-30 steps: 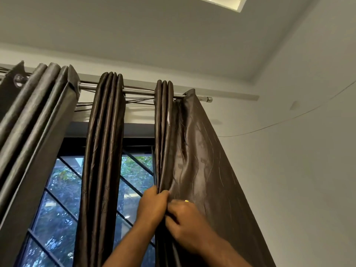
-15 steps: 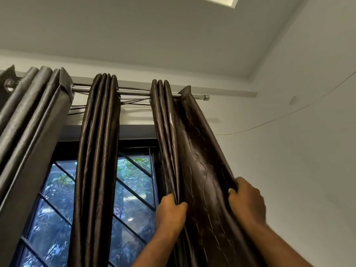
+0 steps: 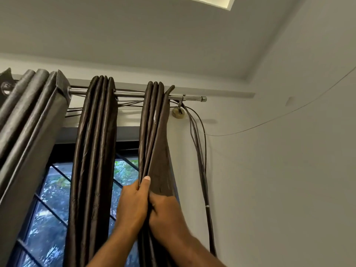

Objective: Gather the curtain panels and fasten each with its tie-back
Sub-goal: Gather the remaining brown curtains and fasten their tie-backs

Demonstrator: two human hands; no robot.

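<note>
Rightmost curtain panel (image 3: 154, 132) hangs from rod (image 3: 131, 94), beside wall (image 3: 269, 170). Left hand (image 3: 133, 205), right hand (image 3: 165, 214): fingers grasping stacked pleats together, to hold bundle compact for tie-back. Tie-back not visible.

The view is showing a room in a home. Dark brown curtain panels (image 3: 92, 151) are hanging by eyelets (image 3: 6, 88) from a metal rod (image 3: 131, 94) over a window (image 3: 48, 209) with diagonal bars, and foliage (image 3: 125, 170) is showing beyond the glass. Plain painted walls (image 3: 289, 189) are meeting a white ceiling (image 3: 134, 35). Loose cables (image 3: 202, 170) are running down the wall right of the rod.
</note>
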